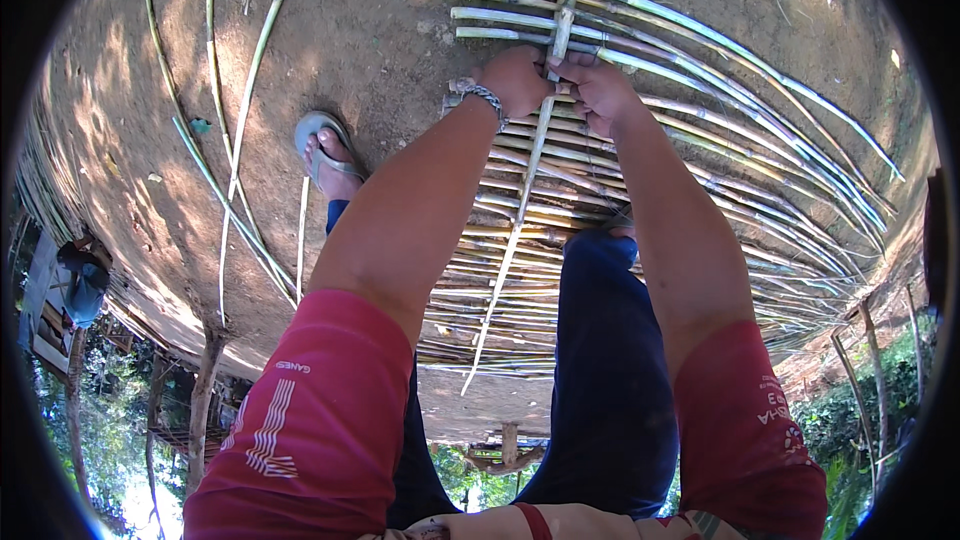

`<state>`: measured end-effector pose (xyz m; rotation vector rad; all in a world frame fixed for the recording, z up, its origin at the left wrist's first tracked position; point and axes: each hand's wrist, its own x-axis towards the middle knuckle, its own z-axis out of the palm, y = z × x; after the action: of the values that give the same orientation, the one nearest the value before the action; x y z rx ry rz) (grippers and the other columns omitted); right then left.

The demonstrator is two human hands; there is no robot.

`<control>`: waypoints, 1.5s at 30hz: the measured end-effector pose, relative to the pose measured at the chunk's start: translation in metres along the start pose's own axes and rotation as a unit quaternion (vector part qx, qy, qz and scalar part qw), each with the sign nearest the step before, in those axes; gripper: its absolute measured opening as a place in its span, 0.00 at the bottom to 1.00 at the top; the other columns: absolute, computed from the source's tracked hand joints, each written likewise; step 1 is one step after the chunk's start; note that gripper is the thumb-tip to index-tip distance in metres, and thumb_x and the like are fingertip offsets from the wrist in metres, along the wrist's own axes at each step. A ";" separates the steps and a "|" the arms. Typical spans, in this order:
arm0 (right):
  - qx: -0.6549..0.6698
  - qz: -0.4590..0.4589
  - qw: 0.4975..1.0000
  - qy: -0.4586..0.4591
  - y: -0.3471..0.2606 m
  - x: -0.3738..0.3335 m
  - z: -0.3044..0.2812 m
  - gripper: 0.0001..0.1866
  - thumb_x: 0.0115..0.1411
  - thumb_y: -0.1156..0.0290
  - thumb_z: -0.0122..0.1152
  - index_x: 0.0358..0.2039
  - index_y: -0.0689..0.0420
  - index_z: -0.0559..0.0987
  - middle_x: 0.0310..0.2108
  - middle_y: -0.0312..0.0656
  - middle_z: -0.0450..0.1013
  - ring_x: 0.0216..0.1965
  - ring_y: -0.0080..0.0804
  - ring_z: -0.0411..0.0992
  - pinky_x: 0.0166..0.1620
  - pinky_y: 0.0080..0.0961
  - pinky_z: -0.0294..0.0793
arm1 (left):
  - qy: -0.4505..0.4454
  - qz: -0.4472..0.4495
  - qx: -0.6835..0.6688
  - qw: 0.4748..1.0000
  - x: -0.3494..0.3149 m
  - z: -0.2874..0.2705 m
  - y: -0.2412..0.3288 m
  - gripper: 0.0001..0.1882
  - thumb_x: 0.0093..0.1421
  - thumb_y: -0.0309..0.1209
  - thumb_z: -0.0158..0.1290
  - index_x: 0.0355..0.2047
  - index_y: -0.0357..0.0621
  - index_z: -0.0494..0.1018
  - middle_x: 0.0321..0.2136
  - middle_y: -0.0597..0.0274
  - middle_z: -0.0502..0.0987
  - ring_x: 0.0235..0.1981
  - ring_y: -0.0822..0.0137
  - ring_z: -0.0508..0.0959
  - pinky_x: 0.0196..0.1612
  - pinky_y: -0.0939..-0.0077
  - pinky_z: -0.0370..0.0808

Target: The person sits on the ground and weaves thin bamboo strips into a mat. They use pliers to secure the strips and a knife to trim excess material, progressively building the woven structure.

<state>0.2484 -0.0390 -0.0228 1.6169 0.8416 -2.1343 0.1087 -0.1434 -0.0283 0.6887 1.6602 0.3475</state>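
A row of long bamboo-like canes (pixel 740 145) lies side by side on the ground, fanning out to the right. A thin cross cane (pixel 526 190) runs over them from near to far, and a thicker jointed piece (pixel 565 20) continues it at the far end. Both hands meet where these two pieces come together. My left hand (pixel 515 82), with a chain bracelet at the wrist, is closed in a fist just left of the crosspiece. My right hand (pixel 600 92) is pinched closed on its right side. The fingers hide what they grip.
Several loose canes (pixel 245 110) lie on the dirt ground at left. My sandalled left foot (pixel 330 155) stands beside the row; my other leg (pixel 605 340) is over the canes. A person (pixel 85 280) is at the far left edge, near wooden posts (pixel 207 380).
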 end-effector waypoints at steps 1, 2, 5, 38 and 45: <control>-0.004 0.000 1.000 0.000 -0.001 -0.002 0.002 0.17 0.62 0.59 0.69 0.46 0.54 0.80 0.31 0.28 0.75 0.24 0.16 0.55 0.26 0.19 0.51 | 0.005 0.007 -0.010 1.000 0.000 0.001 -0.003 0.22 0.54 0.40 0.66 0.42 0.36 0.77 0.38 0.51 0.83 0.42 0.54 0.82 0.46 0.65 0.77; -0.008 -0.004 1.000 0.009 -0.001 -0.003 0.004 0.17 0.62 0.59 0.69 0.46 0.54 0.80 0.31 0.29 0.74 0.24 0.16 0.55 0.27 0.20 0.52 | 0.011 0.014 -0.020 1.000 0.000 0.001 -0.006 0.22 0.53 0.41 0.66 0.41 0.37 0.78 0.37 0.51 0.83 0.42 0.51 0.82 0.45 0.64 0.77; -0.028 -0.018 0.999 0.037 -0.001 -0.007 0.007 0.17 0.62 0.59 0.68 0.46 0.55 0.80 0.30 0.30 0.74 0.25 0.18 0.57 0.29 0.21 0.56 | 0.021 0.004 -0.046 0.999 -0.005 0.004 -0.004 0.22 0.54 0.42 0.66 0.42 0.39 0.78 0.37 0.53 0.84 0.43 0.52 0.82 0.52 0.55 0.73; -0.127 -0.259 0.949 0.130 0.084 -0.132 0.006 0.17 0.70 0.68 0.55 0.56 0.58 0.72 0.35 0.46 0.79 0.32 0.30 0.76 0.36 0.29 0.73 | 0.073 -0.024 -0.516 0.853 -0.099 0.061 0.064 0.14 0.65 0.35 0.61 0.41 0.35 0.81 0.32 0.65 0.81 0.34 0.77 0.76 0.41 0.79 0.72; -0.129 -0.259 0.944 0.161 0.073 -0.142 0.011 0.16 0.68 0.72 0.58 0.55 0.59 0.77 0.34 0.40 0.80 0.28 0.20 0.75 0.35 0.19 0.73 | 0.057 -0.028 -0.525 0.849 -0.096 0.057 0.062 0.15 0.66 0.37 0.59 0.43 0.35 0.80 0.32 0.63 0.81 0.34 0.73 0.78 0.40 0.78 0.73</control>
<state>0.3255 -0.1143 0.0960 1.7688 1.7392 -1.9646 0.1863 -0.1625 0.0711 -0.2182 1.3112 1.1525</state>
